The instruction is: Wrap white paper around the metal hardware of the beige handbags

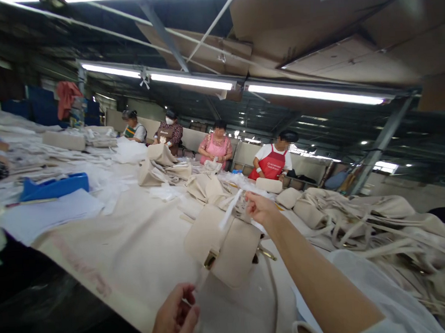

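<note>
A cream handbag (231, 251) with a gold clasp (210, 259) lies on the covered table (137, 252). Above its top edge, my right hand (260, 208) is closed in a pinch at the upper end of a white strip (230, 209), which slants down over the bag. My left hand (176, 317) is near the table's front edge, below and left of the clasp, with its fingers curled and a gap between thumb and fingertips. A faint, blurred pale band runs between the clasp and these fingertips; whether they hold it is unclear.
Cream bags and straps (361, 218) pile up at right. A blue holder (54, 187) and white sheets (55, 212) lie at left. More bag pieces (204, 187) stand beyond the handbag. Several people work across the table. A cup (306, 332) is at the bottom edge.
</note>
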Action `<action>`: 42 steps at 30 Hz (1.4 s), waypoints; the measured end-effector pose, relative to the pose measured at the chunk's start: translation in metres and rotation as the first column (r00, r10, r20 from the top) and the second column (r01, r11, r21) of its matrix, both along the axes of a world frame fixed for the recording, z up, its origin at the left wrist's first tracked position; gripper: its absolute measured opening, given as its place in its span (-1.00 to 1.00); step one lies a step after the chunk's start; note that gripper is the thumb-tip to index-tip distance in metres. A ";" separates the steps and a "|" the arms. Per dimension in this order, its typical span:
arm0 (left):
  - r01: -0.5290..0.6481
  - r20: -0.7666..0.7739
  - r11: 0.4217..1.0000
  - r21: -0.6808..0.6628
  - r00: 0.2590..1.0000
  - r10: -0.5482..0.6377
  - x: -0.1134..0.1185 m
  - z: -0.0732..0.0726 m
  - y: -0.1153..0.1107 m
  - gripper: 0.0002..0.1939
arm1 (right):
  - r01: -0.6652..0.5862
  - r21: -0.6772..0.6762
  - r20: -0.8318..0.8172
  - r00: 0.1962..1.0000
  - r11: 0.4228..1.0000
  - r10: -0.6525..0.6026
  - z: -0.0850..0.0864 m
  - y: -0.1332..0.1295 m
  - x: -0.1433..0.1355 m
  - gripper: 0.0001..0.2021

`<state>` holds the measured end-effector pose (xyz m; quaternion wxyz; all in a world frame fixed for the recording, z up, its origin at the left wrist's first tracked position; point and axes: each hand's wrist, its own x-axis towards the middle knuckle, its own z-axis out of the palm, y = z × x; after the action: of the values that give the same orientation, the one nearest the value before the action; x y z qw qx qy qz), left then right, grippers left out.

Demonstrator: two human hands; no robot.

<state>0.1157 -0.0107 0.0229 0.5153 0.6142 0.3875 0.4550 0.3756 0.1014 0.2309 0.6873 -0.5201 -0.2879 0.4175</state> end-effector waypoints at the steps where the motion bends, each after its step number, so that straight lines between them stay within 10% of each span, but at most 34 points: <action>1: 0.057 -0.006 0.998 0.034 0.998 -0.057 0.004 0.007 0.002 -0.58 | 0.001 0.013 -0.068 0.998 1.000 0.000 0.010 0.004 -0.001 -0.91; 8: 0.098 -0.110 0.946 0.310 0.992 -0.067 0.039 0.066 0.064 -0.17 | -0.135 0.274 -0.341 0.912 0.952 0.227 0.057 -0.017 -0.036 -0.82; 15: -0.388 -0.164 0.814 0.431 0.854 0.494 0.031 0.102 0.119 -0.55 | -0.300 0.407 -0.403 0.789 0.863 0.464 0.011 -0.039 -0.047 -0.63; 18: -0.324 -0.063 0.792 0.517 0.909 0.412 0.026 0.097 0.090 -0.84 | -0.308 0.399 -0.434 0.766 0.863 0.474 -0.018 -0.046 -0.045 -0.61; 23: -0.042 -0.177 0.918 0.395 0.977 0.120 0.049 0.065 0.044 -0.88 | -0.225 0.482 -0.455 0.762 0.847 0.461 -0.034 -0.067 -0.049 -0.60; 29: -0.093 -0.245 0.944 0.317 0.953 0.176 0.074 0.058 0.065 -0.78 | -0.254 0.427 -0.408 0.803 0.868 0.435 -0.027 -0.086 -0.051 -0.56; 33: -0.114 -0.189 0.992 -0.049 0.977 0.103 0.074 0.054 0.078 -0.84 | -0.248 0.417 -0.399 0.815 0.875 0.421 -0.029 -0.089 -0.044 -0.55; 36: 0.010 -0.094 0.949 -0.316 0.995 -0.041 0.076 0.042 0.079 -0.69 | -0.252 0.424 -0.404 0.807 0.870 0.431 -0.033 -0.086 -0.040 -0.58; 42: 0.135 0.094 0.887 -0.442 0.990 -0.104 0.085 0.035 0.077 -0.71 | -0.233 0.403 -0.406 0.821 0.885 0.400 -0.038 -0.082 -0.037 -0.61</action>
<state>0.2003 0.0666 0.0575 0.6825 0.4863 0.4256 0.3414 0.3387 0.0198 0.1932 0.7345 -0.2199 -0.2595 0.5872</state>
